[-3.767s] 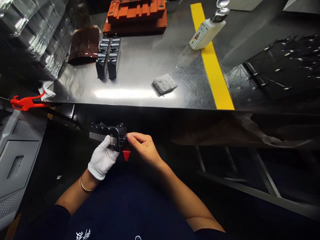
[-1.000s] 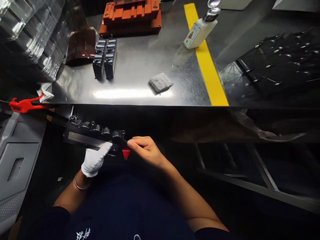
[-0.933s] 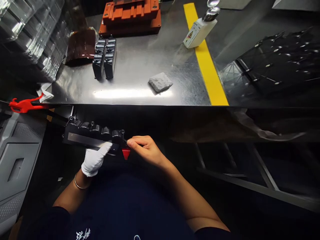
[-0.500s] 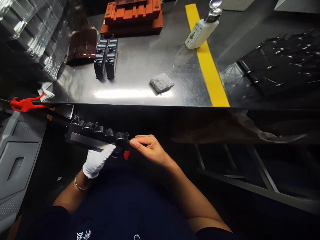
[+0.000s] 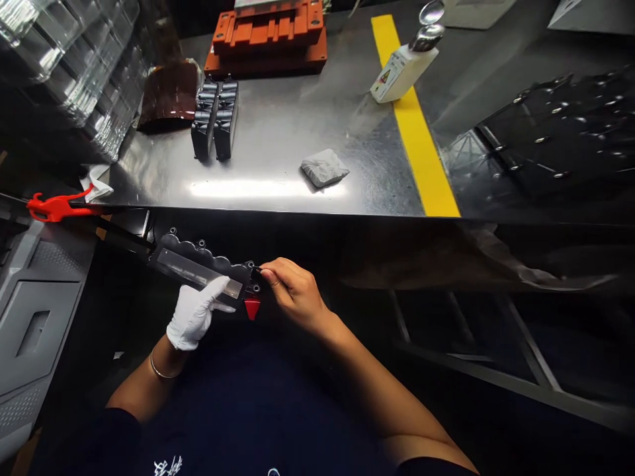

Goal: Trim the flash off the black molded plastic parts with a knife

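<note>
My left hand [image 5: 191,317], in a white glove, is closed around the lower right side of a black molded part [image 5: 198,252]. Its thumb lies across the flat grey strip on the part's face. The part has a scalloped upper edge with small screw eyes and is held in front of the bench edge. A red tab [image 5: 252,307] shows below its right end. Bare, my right hand [image 5: 295,291] pinches a small dark thing at that end, beside a screw eye; what it is I cannot make out.
On the metal bench [image 5: 278,132] stand two similar black parts [image 5: 215,119], a folded grey cloth [image 5: 325,168], a white bottle [image 5: 404,69] and an orange fixture [image 5: 268,39]. Clear trays [image 5: 74,59] are stacked at left. A red air gun [image 5: 59,205] hangs by the bench edge.
The black part has tilted so its flat face turns more towards me, its left end shifting right. My right hand has stayed at its right end, fingers slightly more curled.
</note>
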`<state>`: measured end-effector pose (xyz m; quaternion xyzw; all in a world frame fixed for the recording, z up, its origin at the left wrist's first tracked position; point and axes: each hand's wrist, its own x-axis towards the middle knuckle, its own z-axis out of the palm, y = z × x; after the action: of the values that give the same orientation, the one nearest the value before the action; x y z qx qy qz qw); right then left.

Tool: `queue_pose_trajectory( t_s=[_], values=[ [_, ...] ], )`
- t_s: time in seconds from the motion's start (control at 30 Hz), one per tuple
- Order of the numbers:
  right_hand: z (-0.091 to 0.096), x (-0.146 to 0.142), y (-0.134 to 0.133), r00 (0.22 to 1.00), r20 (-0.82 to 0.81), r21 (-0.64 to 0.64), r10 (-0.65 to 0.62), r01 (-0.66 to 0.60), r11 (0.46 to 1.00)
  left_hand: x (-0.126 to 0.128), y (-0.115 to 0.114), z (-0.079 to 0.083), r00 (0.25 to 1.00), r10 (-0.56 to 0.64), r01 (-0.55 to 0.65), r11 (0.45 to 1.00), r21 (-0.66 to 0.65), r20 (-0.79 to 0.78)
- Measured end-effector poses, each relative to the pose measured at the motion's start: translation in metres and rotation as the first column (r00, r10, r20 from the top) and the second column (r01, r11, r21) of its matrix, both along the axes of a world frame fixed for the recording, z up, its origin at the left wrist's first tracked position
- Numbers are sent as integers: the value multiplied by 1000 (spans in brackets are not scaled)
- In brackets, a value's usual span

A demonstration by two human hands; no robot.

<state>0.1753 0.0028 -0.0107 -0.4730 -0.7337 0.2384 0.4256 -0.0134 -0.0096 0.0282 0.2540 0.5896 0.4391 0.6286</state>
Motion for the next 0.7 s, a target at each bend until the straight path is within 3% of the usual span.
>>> queue_pose_trajectory(
  t_s=[0.23,0.37,0.47,0.53,0.6,0.67,0.7],
  values=[
    [5,-4,-8,993,105,61,-52,45,997,0,-4,-3,998,-6,7,1000,22,-58],
    [7,0,-5,989,149,8,-4,3,1000,-3,-3,0,993,-33,33,999,-1,-112],
    [16,12,1,957,185,-82,225,-213,974,-5,-1,0,990,-89,90,996,-3,-112],
    [25,23,6,870,198,-189,451,-418,889,-6,1,-1,987,-157,156,987,-31,-27],
    [33,31,9,755,178,-268,632,-580,769,-6,4,-4,973,-195,205,976,-78,121],
    [39,35,11,706,184,-253,684,-638,727,-7,9,-6,951,-207,236,966,-106,229],
    [41,36,11,723,225,-207,654,-620,757,-8,11,-7,944,-213,248,962,-116,252]
  ],
)
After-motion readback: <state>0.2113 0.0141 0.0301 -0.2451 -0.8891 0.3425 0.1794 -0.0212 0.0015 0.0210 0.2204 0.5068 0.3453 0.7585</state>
